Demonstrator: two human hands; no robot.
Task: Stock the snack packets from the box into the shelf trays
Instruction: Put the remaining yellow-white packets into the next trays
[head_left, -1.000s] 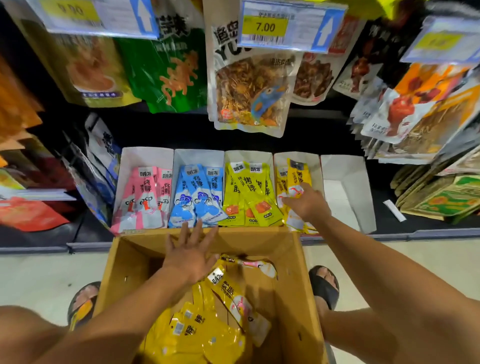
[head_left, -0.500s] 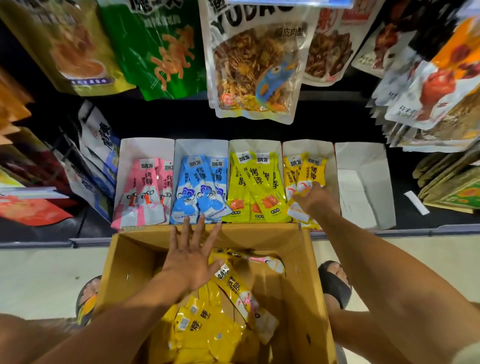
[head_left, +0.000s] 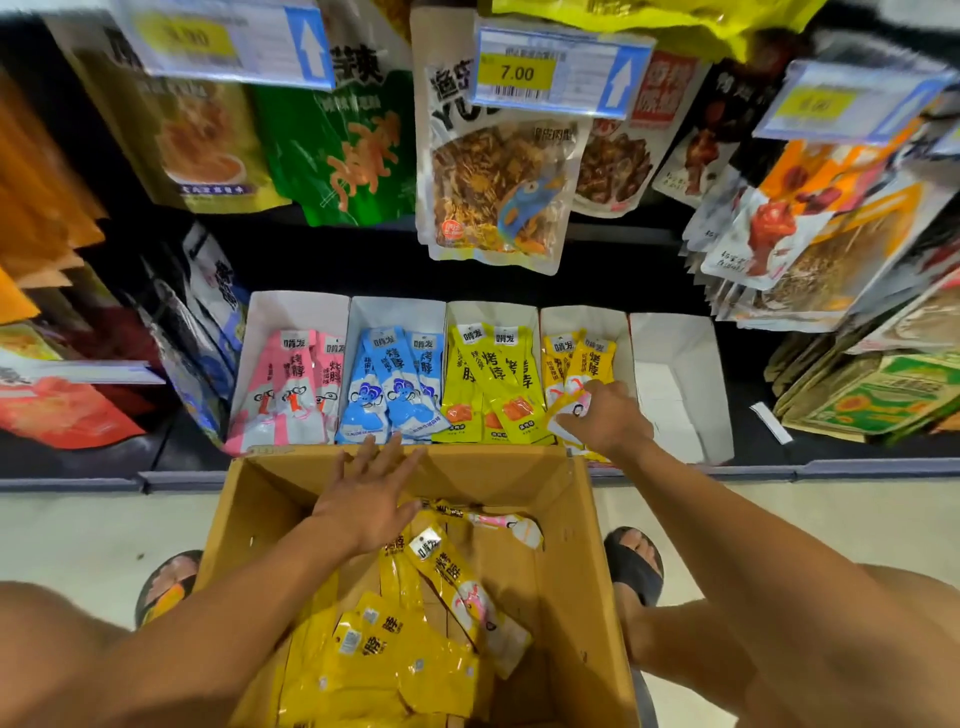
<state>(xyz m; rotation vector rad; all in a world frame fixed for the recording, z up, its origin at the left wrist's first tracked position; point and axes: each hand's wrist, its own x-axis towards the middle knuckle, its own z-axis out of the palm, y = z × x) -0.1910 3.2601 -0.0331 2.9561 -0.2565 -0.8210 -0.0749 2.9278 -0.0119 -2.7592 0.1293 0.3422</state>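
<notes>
A cardboard box (head_left: 589, 525) stands on the floor in front of the shelf, with several yellow snack packets (head_left: 395, 670) lying in it. My left hand (head_left: 369, 499) hovers flat over the box's far end, fingers spread and holding nothing. On the bottom shelf is a row of white trays: pink packets (head_left: 291, 384), blue packets (head_left: 395, 384), lime-yellow packets (head_left: 488, 384), orange-yellow packets (head_left: 582, 358), and an empty tray (head_left: 675, 384). My right hand (head_left: 608, 421) is in the orange-yellow tray, fingers curled on the lower end of a packet there.
Large snack bags (head_left: 493, 171) hang above the trays under price tags (head_left: 561, 73). More bags are stacked at the left (head_left: 67, 405) and right (head_left: 872, 395) of the shelf. My sandalled feet (head_left: 636, 561) flank the box on the pale floor.
My right hand has stayed in the orange-yellow tray, sliding slightly down the packets. My left hand has kept hovering open over the box. The camera tilted down, then back up.
</notes>
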